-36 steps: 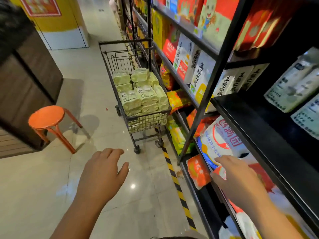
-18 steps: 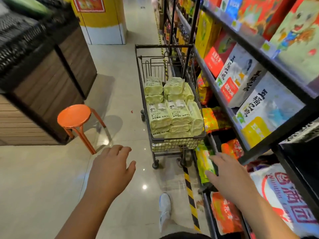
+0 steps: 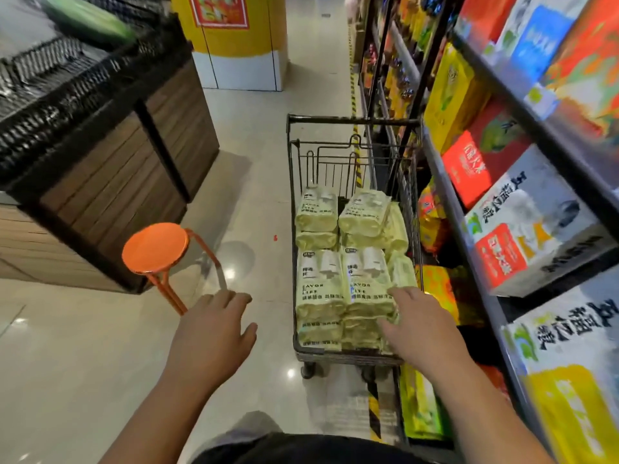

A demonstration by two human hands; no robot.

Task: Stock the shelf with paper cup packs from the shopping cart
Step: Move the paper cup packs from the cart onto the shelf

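At twelve o'clock, close in the aisle: black wire shopping cart (image 3: 335, 354), basket piled with pale green plastic-wrapped paper cup packs (image 3: 321, 286), two layers at least, none yet lifted out. Black metal shelf (image 3: 449, 195) ran along my three o'clock, its tiers crowded with red, white and yellow printed boxes (image 3: 522, 242). No free slot for the cups showed from where I stood.

Right hand (image 3: 415, 326) reached over the cart's near right corner, fingers spread wide above the nearest pack, holding nothing. Whether the fingertips touched the wrap, I could not tell. Left hand (image 3: 214, 333) hung over bare floor at eleven o'clock, just left of the cart, fingers loose and apart, also holding nothing.

Round orange metal stool (image 3: 155, 247) at ten o'clock, beside a dark wooden display counter (image 3: 110, 182).

Step in hand, as I judged it: the reach for a pack. Next move called for closing the right hand round the top near pack, bringing the left across to steady it since the wrap looked soft and slippery, then turning to three o'clock for shelf space.
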